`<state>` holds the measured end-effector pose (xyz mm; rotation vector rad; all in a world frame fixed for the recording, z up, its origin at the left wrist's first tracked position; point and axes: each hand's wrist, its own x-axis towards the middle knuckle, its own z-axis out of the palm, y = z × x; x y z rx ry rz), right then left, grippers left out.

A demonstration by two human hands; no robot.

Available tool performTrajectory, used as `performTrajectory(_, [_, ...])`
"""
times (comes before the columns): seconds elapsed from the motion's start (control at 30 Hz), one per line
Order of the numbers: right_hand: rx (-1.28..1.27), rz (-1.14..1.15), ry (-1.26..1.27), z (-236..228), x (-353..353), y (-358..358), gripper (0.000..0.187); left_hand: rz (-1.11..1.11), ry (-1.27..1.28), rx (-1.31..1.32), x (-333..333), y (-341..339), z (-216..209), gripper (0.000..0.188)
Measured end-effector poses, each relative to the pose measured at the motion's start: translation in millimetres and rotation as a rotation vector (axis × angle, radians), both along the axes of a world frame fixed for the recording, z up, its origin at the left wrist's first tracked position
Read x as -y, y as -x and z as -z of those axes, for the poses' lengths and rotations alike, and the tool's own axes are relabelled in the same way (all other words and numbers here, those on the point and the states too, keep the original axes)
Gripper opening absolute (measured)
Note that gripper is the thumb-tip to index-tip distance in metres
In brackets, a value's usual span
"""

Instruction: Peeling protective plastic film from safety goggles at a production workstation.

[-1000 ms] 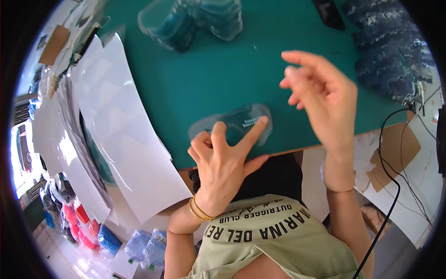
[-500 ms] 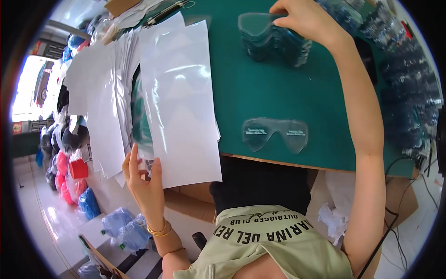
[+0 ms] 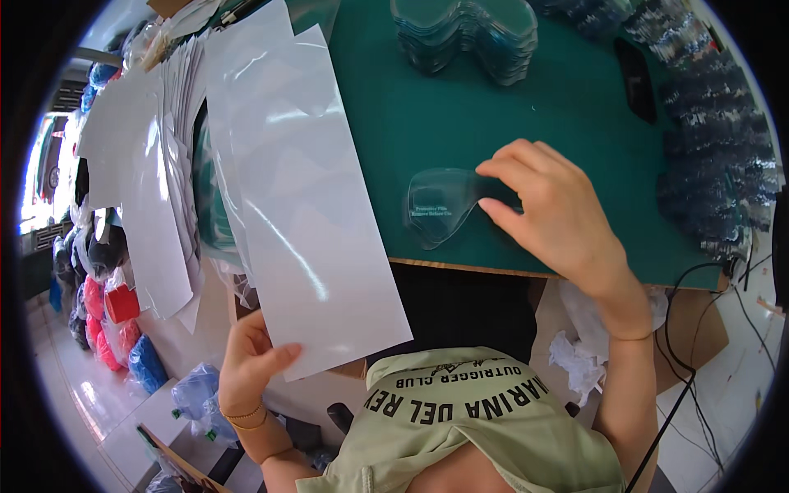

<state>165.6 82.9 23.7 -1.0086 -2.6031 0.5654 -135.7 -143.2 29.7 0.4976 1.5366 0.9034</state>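
My left hand [image 3: 253, 357] is closed on the lower left corner of a white glossy sheet [image 3: 308, 214], thumb on top and the other fingers hidden beneath. The sheet hangs past the table's near edge. At the table's near middle, my right hand [image 3: 563, 218] has thumb and forefinger on a clear goggle-shaped lens [image 3: 436, 205], covering its right part. Small white print shows on the lens's left part. A stack of similar clear lenses [image 3: 468, 41] stands at the far middle of the table.
More white sheets [image 3: 136, 164] fan out at the left. Rows of bluish clear lenses [image 3: 707, 140] line the right side, near a dark flat object [image 3: 634, 80]. Black cables [image 3: 690, 353] hang at the lower right. Bagged coloured goods [image 3: 99, 320] lie on the floor at left.
My right hand has come from the far stack down to the single lens. My left hand has moved down and now grips the sheet's corner, and the sheet has shifted toward me.
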Motion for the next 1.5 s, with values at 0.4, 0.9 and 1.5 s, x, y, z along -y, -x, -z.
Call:
performTrajectory(0.4, [-0.159,-0.045,0.128,-5.5,14.0,32.7,0.025,0.103,0.024,-0.223,-71.7,35.4,-12.6,0.032])
performTrajectory(0.9, [-0.395,-0.181,0.785,19.2,41.8,155.2,0.017,0.25,-0.141,-0.381,-64.4,27.8,-2.1,0.021])
performTrajectory(1.5, [-2.115,-0.358,1.776,23.3,-14.0,-11.4,0.024,-0.263,-0.305,-1.168,-40.2,35.7,13.6,0.044])
